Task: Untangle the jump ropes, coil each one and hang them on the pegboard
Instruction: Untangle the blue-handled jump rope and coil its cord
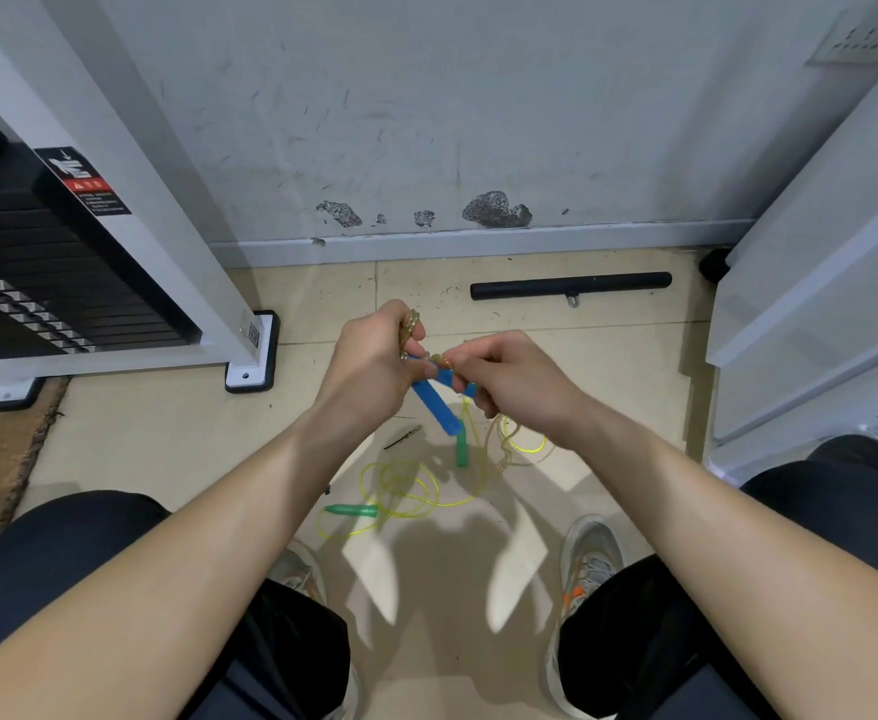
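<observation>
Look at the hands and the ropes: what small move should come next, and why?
Probably the right hand should draw the yellow rope clear of the blue handles while the left hand grips them. The yellow rope rises from the floor into the hands, so the ropes look tangled there; nothing is coiled yet.

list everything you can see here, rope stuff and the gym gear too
blue handles: two as far as shows, blue, between both hands
glittery rope: one, clear gold, bunched in the left hand, trailing below the right
green handles: two, green, one lying on the floor, one below the blue handles
yellow rope: one, neon yellow, looped on the floor
bar: one, black, on the floor by the wall
weight stack: one, black, far left
shoes: two, grey, bottom
left hand: grips the glittery rope
right hand: holds a blue handle
</observation>
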`<act>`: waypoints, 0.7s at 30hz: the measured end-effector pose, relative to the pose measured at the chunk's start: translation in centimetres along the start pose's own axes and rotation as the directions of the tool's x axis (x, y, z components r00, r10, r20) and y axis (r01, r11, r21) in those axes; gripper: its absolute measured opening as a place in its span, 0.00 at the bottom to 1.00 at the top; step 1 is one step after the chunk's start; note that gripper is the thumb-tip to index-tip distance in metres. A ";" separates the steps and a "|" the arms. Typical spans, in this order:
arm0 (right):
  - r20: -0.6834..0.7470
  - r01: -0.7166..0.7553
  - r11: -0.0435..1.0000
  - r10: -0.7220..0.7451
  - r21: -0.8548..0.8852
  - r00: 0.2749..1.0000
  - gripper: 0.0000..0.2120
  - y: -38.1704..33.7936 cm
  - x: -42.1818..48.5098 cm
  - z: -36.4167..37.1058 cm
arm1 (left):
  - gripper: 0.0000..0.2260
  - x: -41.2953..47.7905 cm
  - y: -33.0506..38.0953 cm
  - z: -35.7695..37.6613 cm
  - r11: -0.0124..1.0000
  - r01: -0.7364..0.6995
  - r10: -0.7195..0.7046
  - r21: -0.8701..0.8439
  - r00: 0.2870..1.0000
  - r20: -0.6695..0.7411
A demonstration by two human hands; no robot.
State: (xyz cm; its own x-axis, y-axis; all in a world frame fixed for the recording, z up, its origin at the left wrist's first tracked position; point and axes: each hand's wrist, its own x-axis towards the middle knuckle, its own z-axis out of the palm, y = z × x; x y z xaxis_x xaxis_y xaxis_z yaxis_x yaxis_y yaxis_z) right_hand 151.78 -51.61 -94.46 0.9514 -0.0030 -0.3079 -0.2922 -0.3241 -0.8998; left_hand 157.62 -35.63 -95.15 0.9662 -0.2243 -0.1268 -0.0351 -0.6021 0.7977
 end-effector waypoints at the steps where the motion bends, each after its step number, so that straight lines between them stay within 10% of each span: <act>1: -0.059 0.038 0.998 -0.041 -0.047 0.997 0.14 0.1 -0.3 0.8 | 0.16 0.1 0.0 0.1 0.997 0.027 -0.029 -0.066 0.999 -0.036; 8: -0.389 0.113 0.990 -0.136 -0.080 0.911 0.07 1.0 -0.9 3.2 | 0.13 0.0 -0.3 0.3 0.824 0.197 -0.242 -0.531 0.970 -0.016; 21: -0.215 0.274 0.732 -0.499 -0.624 0.840 0.15 1.8 -1.5 3.7 | 0.16 0.3 -1.1 -0.8 0.424 0.443 -0.378 -0.790 0.879 0.290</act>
State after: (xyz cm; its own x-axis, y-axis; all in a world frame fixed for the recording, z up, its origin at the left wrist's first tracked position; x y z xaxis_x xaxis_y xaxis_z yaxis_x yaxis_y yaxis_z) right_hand 149.50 -48.70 -96.79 0.9654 -0.0448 0.2568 0.1079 -0.8282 -0.5499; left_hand 158.18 -34.42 -95.57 0.7885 -0.1917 -0.5844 0.6150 0.2505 0.7476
